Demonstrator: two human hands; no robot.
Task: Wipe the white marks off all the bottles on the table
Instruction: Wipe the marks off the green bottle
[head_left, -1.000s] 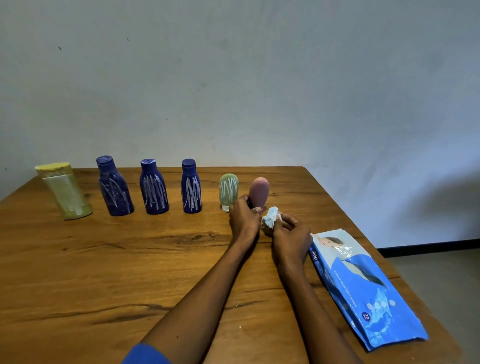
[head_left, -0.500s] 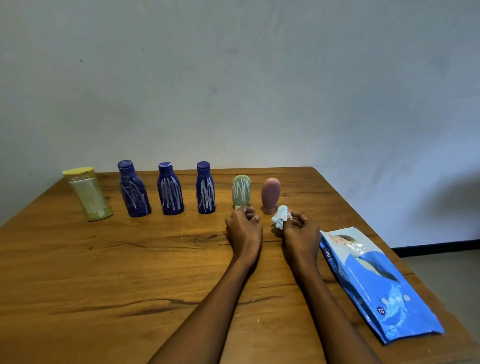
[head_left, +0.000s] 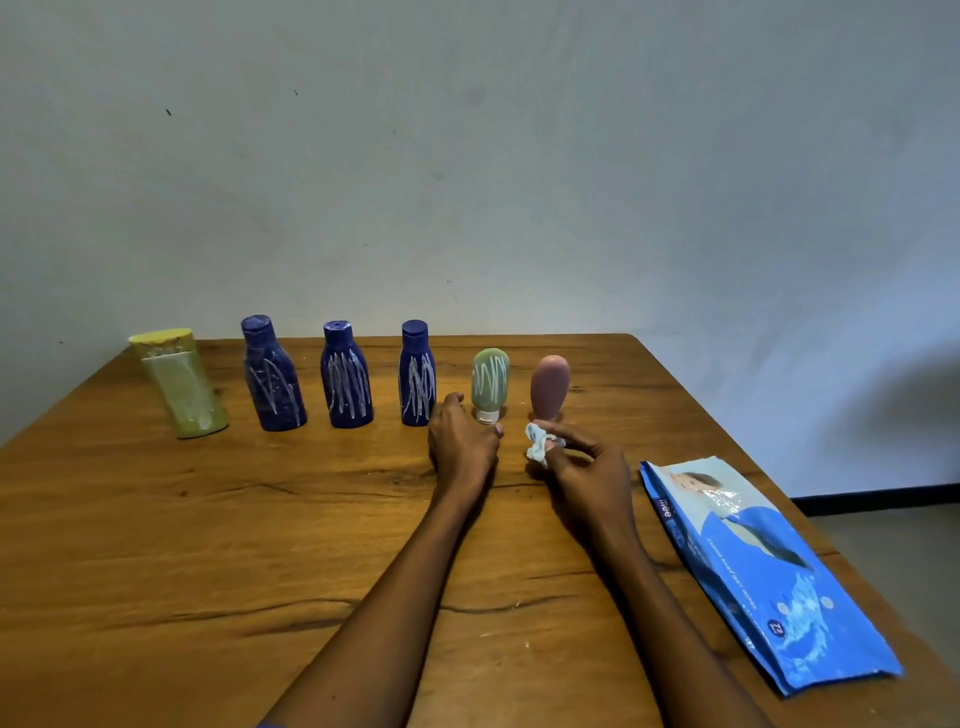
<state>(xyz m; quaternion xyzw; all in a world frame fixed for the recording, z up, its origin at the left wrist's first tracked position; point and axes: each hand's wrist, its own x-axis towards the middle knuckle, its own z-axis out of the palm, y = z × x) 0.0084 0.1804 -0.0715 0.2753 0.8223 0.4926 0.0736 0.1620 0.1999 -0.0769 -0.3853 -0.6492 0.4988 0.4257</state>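
Six bottles stand in a row across the middle of the frame on the brown wooden table, and I read them from left to right. At the left is a yellow-green plastic bottle with a yellow cap, leaning a little and smeared with white. Next come three dark blue plastic bottles with blue screw caps: the left blue bottle, the middle blue bottle and the right blue bottle, each scribbled with white lines. Then a small pale green squeeze tube standing on its white cap, also streaked white, and last a small pink squeeze tube on which I see no marks.

My left hand lies just below the green tube, fingers loosely bent, gripping nothing that I can see; the thumb points up toward the right blue bottle. My right hand sits just right of it, below the pink tube, and pinches a crumpled white wet wipe between thumb and fingertips. The wipe is near the pink tube's base but apart from it.

At the lower right of the frame a flat blue plastic pack of wet wipes lies on the table, beside my right forearm.
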